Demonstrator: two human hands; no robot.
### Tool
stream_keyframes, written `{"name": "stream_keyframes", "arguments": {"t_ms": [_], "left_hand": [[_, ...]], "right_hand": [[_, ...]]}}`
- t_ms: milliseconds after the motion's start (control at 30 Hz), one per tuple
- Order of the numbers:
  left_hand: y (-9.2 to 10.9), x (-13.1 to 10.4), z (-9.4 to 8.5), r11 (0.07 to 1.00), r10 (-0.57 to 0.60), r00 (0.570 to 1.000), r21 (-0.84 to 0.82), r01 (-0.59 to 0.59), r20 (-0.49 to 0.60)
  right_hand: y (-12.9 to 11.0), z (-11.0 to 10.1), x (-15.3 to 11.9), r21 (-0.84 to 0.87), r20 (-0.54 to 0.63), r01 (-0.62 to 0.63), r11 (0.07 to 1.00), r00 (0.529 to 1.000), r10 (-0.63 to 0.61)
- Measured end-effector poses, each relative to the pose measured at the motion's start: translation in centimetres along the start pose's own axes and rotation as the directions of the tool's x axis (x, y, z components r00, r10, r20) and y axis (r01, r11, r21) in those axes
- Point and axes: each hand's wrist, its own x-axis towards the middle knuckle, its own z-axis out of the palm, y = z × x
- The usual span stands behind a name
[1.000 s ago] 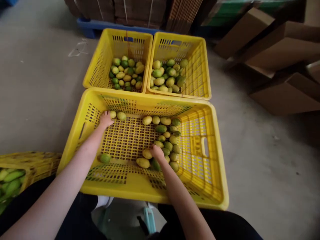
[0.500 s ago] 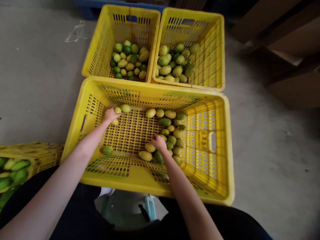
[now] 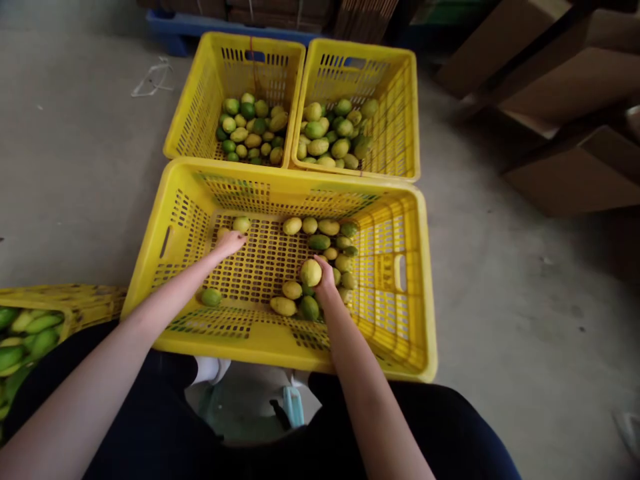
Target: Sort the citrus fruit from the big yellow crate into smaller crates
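Before the person's dark-clothed legs (image 3: pixel 155 400) stood a broad yellow slotted plastic crate (image 3: pixel 290 352), a lone green oval fruit (image 3: pixel 211 297) near its close wall. Inside, the right hand (image 3: pixel 327 273) grasped a rounded yellow-green fruit (image 3: pixel 311 273) beside clustered yellow and green oval fruits (image 3: pixel 330 253). The left hand (image 3: pixel 231 244) was near a pale green rounded fruit (image 3: pixel 241 224); whether it gripped anything could not be told. Beyond, a left-hand yellow plastic crate (image 3: pixel 186 117) and a right-hand yellow plastic crate (image 3: pixel 397 120) held more fruits.

chunky yellowish fruit (image 3: pixel 311 273) — held beside the yellow-green bunch (image 3: pixel 343 263), another one (image 3: pixel 223 233) mostly hidden, probably yellow too, limey one (image 3: pixel 241 224) nearby
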Motion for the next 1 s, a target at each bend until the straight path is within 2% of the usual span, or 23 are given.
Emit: {"name": "stream_keyframes", "arguments": {"t_ms": [100, 200, 400, 533, 700, 767, 833, 867, 933, 1000], "left_hand": [[-3.7, -0.2, 0.1, 0.972, -0.131, 0.989, 0.19, 0.141, -0.066], [-5.5, 0.0, 0.1, 0.942, -0.09, 0.992, 0.315, 0.115, -0.093], [-5.3, 2.6, 0.1, 0.921, 0.069, 0.997, 0.381, -0.078, 0.037], [-5.3, 3.0, 0.4, 0.945, 0.061, 0.997, 0.318, -0.073, 0.048], [-5.1, 0.7, 0.8, 0.997, 0.005, 0.999, 0.076, -0.009, 0.05], [-4.1, -0.8, 0.5, 0.997, 0.044, 0.997, -0.072, -0.04, 0.06], [-2.3, -2.5, -0.4, 0.956, 0.086, 0.99, -0.288, -0.05, 0.115], [-1.2, -3.4, -1.1, 0.887, 0.097, 0.976, -0.462, 0.005, 0.195], [1.5, -5.5, -2.9, 0.722, 0.098, 0.924, -0.666, 0.19, 0.37], [4.0, -8.0, -4.9, 0.556, 0.189, 0.895, -0.795, 0.241, 0.403]], "right_hand": [[0.0, -1.5, 0.7, 0.03, -0.089, -0.006, 1.0, 0.996, 0.008], [-0.2, -2.5, 1.0, 0.069, -0.14, -0.023, 0.997, 0.99, 0.032], [-0.3, -2.6, 1.0, 0.068, -0.135, -0.095, 0.993, 0.985, 0.103], [0.3, -1.9, 1.1, -0.054, -0.117, -0.165, 0.985, 0.981, 0.158], [0.8, -0.6, -0.1, -0.188, -0.099, -0.118, 0.975, 0.99, 0.101], [0.7, 0.3, -1.4, -0.233, -0.065, -0.081, 0.969, 0.996, 0.067], [0.4, 1.5, -3.2, -0.266, -0.011, -0.043, 0.963, 0.999, 0.041], [0.2, 2.1, -4.3, -0.276, 0.023, -0.023, 0.961, 0.999, 0.03], [-0.6, 3.4, -6.7, -0.281, 0.107, 0.035, 0.959, 0.994, -0.005], [-1.9, 4.6, -9.5, -0.269, 0.218, 0.154, 0.951, 0.971, -0.096]]}}
